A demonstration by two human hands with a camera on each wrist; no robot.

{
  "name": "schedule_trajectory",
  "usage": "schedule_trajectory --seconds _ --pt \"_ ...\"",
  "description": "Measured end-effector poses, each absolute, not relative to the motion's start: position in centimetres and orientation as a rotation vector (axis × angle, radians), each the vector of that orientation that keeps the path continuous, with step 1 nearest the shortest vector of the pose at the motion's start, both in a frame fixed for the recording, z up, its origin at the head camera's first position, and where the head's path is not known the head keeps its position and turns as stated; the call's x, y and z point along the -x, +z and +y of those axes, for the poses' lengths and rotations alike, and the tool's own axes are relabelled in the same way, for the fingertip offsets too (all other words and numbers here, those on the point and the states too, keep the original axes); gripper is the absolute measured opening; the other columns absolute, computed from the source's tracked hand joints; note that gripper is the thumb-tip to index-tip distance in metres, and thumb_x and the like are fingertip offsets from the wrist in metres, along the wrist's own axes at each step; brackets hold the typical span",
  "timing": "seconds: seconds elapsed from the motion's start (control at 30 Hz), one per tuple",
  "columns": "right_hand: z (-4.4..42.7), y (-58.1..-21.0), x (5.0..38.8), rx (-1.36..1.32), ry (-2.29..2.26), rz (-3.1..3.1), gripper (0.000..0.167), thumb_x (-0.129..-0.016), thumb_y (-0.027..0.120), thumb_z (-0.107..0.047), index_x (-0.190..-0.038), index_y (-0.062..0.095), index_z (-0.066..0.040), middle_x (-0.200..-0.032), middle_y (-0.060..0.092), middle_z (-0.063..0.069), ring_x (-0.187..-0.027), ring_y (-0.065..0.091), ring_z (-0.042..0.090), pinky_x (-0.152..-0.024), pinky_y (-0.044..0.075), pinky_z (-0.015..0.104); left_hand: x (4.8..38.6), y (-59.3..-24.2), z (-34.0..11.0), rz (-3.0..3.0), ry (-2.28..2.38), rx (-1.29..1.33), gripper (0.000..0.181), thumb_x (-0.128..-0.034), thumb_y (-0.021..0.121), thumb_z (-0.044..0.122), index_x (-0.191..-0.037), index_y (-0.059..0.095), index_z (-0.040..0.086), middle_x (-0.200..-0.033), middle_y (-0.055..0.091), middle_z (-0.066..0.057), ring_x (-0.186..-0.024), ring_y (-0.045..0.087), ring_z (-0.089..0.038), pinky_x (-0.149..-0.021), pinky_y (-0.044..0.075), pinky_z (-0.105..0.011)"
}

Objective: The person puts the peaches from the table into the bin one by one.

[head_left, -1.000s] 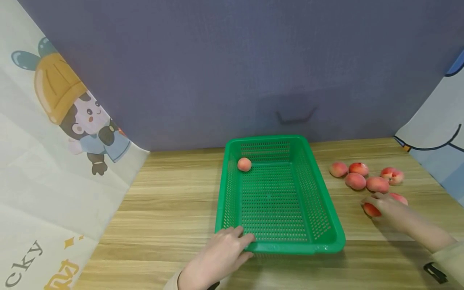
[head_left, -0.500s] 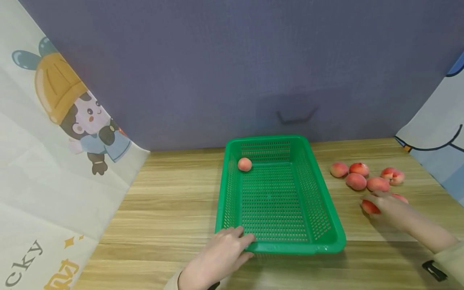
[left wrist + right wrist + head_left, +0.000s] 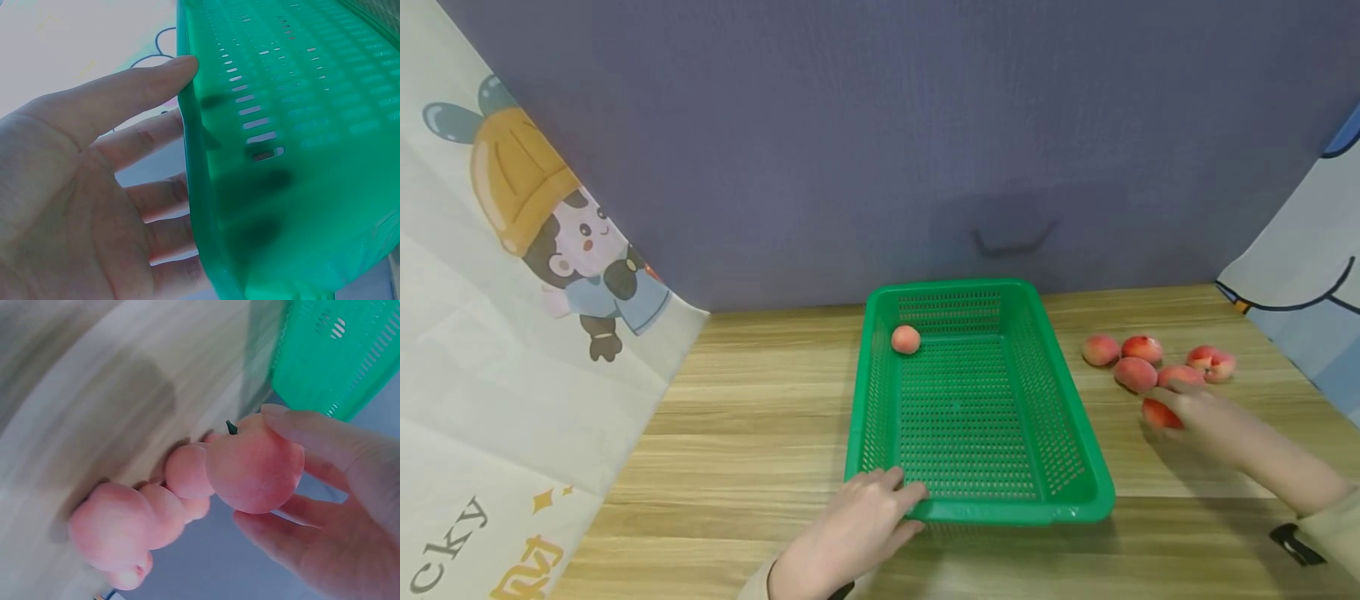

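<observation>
A green perforated plastic basket point(image 3: 1075, 417) stands on the wooden table, with one pink peach point(image 3: 906, 339) in its far left corner. My left hand point(image 3: 850, 525) grips the near rim at its left part; the left wrist view puts the thumb on one side of the wall and the fingers on the other. To the basket's right, my right hand point(image 3: 1213, 425) holds a red-pink peach point(image 3: 255, 464) between thumb and fingers, its small green stem showing in the right wrist view. Several other peaches point(image 3: 1136, 375) lie just beyond that hand, one partly covered by it.
A dark blue-grey panel point(image 3: 820, 167) rises behind the table point(image 3: 745, 417). White printed sheets flank it, one with a cartoon figure point(image 3: 587, 225) on the left. Bare wood shows left of the basket.
My right hand has shifted slightly left and away from me with the peach, and now hides the peach that showed behind it. The left hand and basket have stayed put.
</observation>
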State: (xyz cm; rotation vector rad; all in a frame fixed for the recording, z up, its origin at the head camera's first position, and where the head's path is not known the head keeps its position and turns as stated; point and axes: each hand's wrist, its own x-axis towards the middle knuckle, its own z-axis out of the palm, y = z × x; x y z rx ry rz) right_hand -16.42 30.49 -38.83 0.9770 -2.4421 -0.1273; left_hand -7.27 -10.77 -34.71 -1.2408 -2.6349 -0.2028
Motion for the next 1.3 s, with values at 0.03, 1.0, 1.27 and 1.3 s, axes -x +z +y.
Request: schedule_trajectory --seconds 0.03,1.0,1.27,1.3 --pt "30.6 -38.9 16.4 -1.014 0.113 -2.446 0.015 -0.084 0.042 -0.019 -0.09 0.047 -0.006 -0.075 0.037 -0.002 -0.055 0.03 0.006 -0.053 0.026 0.022 7.3 -34.7 -10.8 -2.631 -0.203 1.238 0.025 -0.0745 0.068 0.029 -0.094 0.061 0.015 -0.075 0.054 0.004 -0.059 0.048 -0.005 -0.053 0.037 -0.016" --pt "27.6 -34.3 18.2 -0.875 0.205 -2.637 0.029 -0.064 0.068 -0.001 -0.092 0.061 0.007 -0.085 0.058 0.022 -0.071 0.058 0.036 -0.054 0.047 0.042 7.2 -34.8 -10.7 -2.641 -0.205 1.235 0.025 -0.0751 0.067 0.029 -0.094 0.062 0.014 -0.075 0.056 0.003 -0.061 0.051 -0.007 -0.053 0.038 -0.017" --pt "26.2 -32.7 19.1 -0.912 0.211 -2.679 0.04 -0.06 0.072 0.0 -0.098 0.059 0.007 -0.089 0.057 0.022 -0.076 0.057 0.037 -0.061 0.046 0.045 7.2 -34.7 -10.7 -2.643 -0.203 1.233 0.024 -0.0746 0.068 0.028 -0.092 0.062 0.014 -0.075 0.055 0.004 -0.06 0.049 -0.006 -0.053 0.038 -0.017" --pt "26.0 -32.5 19.2 -0.904 0.207 -2.693 0.039 -0.061 0.072 0.0 -0.098 0.059 0.006 -0.09 0.057 0.022 -0.078 0.056 0.036 -0.062 0.046 0.045 7.2 -34.7 -10.7 -2.65 -0.208 1.234 0.023 -0.0747 0.068 0.028 -0.092 0.062 0.014 -0.075 0.055 0.003 -0.059 0.048 -0.006 -0.053 0.038 -0.017"
